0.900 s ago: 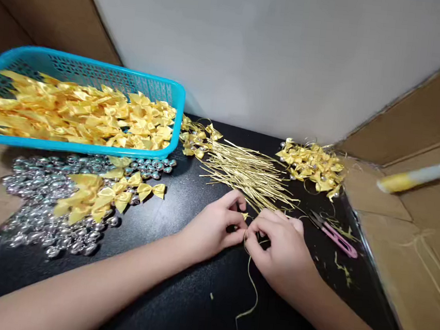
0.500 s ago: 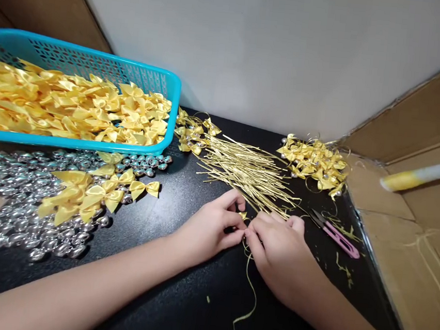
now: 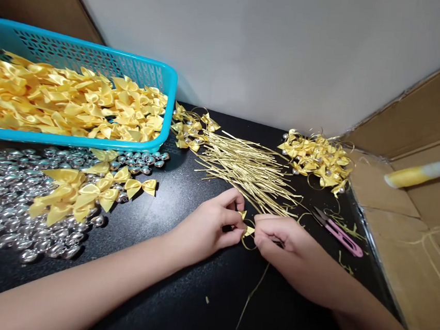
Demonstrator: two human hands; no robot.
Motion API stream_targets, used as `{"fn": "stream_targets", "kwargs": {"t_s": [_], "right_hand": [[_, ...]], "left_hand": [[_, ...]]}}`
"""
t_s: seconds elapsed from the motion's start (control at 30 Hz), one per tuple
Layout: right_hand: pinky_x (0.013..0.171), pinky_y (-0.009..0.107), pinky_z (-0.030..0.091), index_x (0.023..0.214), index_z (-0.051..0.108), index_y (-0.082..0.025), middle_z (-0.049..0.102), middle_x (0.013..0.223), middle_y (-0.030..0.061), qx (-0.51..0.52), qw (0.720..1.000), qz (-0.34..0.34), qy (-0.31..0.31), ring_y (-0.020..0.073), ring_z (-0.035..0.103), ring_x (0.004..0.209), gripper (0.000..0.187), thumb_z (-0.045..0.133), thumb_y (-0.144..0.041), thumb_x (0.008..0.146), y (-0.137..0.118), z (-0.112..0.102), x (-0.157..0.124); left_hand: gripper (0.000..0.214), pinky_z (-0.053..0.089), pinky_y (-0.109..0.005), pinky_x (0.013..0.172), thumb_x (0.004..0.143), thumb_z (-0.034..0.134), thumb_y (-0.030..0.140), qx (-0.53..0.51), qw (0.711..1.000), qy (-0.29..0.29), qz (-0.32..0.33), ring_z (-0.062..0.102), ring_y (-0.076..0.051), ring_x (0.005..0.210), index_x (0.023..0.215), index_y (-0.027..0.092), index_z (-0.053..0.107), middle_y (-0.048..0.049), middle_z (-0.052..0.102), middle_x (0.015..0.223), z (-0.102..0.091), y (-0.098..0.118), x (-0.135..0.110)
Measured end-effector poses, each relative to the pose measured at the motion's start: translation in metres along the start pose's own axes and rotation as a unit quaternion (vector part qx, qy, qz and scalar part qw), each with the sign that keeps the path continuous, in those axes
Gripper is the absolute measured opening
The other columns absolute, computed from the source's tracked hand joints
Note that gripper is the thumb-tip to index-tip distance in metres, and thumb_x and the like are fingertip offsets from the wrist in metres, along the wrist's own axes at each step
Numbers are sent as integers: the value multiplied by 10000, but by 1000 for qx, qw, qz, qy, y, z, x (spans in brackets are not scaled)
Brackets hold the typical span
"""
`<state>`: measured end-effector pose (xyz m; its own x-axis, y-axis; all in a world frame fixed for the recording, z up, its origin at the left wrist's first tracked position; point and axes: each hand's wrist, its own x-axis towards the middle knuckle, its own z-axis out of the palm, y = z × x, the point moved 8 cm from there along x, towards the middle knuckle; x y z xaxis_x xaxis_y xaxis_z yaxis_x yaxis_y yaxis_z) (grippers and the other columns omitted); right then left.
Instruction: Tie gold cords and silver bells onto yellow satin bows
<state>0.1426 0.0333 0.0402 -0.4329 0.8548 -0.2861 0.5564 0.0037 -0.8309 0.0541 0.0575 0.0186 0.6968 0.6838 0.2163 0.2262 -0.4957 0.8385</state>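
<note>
My left hand (image 3: 220, 222) is closed, its fingertips pinching a small yellow ribbon bow (image 3: 249, 231) that is partly hidden behind the fingers. Just to its right, my right hand (image 3: 283, 238) is closed on a thin gold cord (image 3: 252, 295), whose loose end trails down over the black table. A small loop of cord shows between the two hands, beside the bow. Beyond the hands lies a heap of cut gold cords (image 3: 246, 170). Pink thread snips (image 3: 340, 233) rest to the right of my right hand.
A blue basket (image 3: 169, 108) full of yellow bows stands at the left. Silver beads (image 3: 53, 237) with some loose bows (image 3: 96, 194) lie before it. Finished-looking bows with beads (image 3: 317, 159) are piled at the back right, a smaller group (image 3: 190, 128) by the basket. Cardboard (image 3: 434, 118) borders the right.
My right hand has moved slightly right, away from the left fingertips, drawing the cord; its trailing end is shorter and straighter. More of the bow shows. My left hand stays nearly in place.
</note>
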Motion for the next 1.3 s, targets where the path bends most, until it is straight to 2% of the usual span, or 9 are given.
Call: {"fn": "stream_targets", "kwargs": {"t_s": [0.13, 0.27, 0.33, 0.43, 0.53, 0.7, 0.93, 1.1, 1.3], "right_hand": [[571, 250, 302, 617, 274, -199, 335, 630, -36, 62, 996, -42, -56, 119, 332, 611, 341, 406, -203, 931, -12, -9, -11], [702, 260, 365, 686, 404, -197, 489, 826, 8, 57, 996, -54, -29, 140, 456, 772, 314, 386, -289, 985, -16, -24, -19], [750, 263, 374, 746, 484, -199, 537, 930, 20, 53, 997, -48, -42, 145, 490, 847, 288, 387, -309, 994, -17, -24, -21], [649, 248, 366, 733, 487, -198, 495, 745, -11, 60, 995, -22, -73, 123, 460, 696, 328, 365, -337, 1004, -15, -16, -21], [591, 237, 342, 700, 411, -196, 405, 690, -29, 74, 997, -16, -31, 112, 384, 628, 349, 335, -336, 1011, -15, -14, -19], [583, 238, 344, 713, 376, -205, 382, 690, -31, 96, 995, -10, 30, 117, 356, 621, 338, 302, -339, 1014, -14, -10, -22], [613, 251, 393, 702, 379, -210, 420, 696, -15, 79, 996, 2, 39, 134, 396, 643, 350, 301, -367, 1005, -17, -10, -26], [619, 243, 382, 707, 432, -202, 461, 690, -17, 39, 999, -19, 14, 127, 439, 648, 330, 330, -314, 1000, -19, -12, -20], [732, 246, 414, 687, 494, -194, 605, 881, 18, 11, 995, -58, 75, 143, 559, 820, 293, 388, -184, 960, -24, -29, -16]], "left_hand": [[145, 422, -242, 639, 828, 610, 126, 2, 1000, 3, 3, 494, -120, 735, 687, 134, 642, -27, 470, 889, -1, 1, 1], [134, 430, -248, 648, 829, 610, 123, 0, 1000, 7, 2, 501, -130, 760, 701, 136, 647, -30, 471, 882, -1, 1, 1], [128, 434, -254, 654, 830, 613, 131, -1, 1000, 9, 2, 502, -136, 768, 708, 140, 651, -28, 468, 873, -1, 2, 1], [138, 432, -249, 641, 830, 606, 126, 0, 1000, 10, 0, 499, -131, 754, 698, 145, 643, -28, 473, 881, -2, 2, 1], [154, 428, -242, 630, 831, 600, 124, 4, 1000, 6, -3, 499, -124, 745, 681, 146, 626, -29, 481, 897, -1, 1, 1], [172, 429, -246, 637, 849, 580, 139, 5, 1000, -5, -6, 500, -123, 741, 682, 142, 622, -31, 481, 901, 2, 0, 0], [190, 433, -248, 636, 857, 562, 147, -1, 1000, -13, -2, 498, -117, 713, 668, 150, 582, -28, 488, 898, 3, 1, 1], [134, 437, -243, 638, 819, 586, 110, 15, 1000, 11, -2, 500, -115, 724, 690, 143, 605, -42, 493, 943, -2, 3, 0], [63, 463, -273, 675, 751, 624, 80, 33, 999, 23, -9, 503, -112, 709, 746, 143, 632, -53, 507, 996, -4, 3, -1]]}}
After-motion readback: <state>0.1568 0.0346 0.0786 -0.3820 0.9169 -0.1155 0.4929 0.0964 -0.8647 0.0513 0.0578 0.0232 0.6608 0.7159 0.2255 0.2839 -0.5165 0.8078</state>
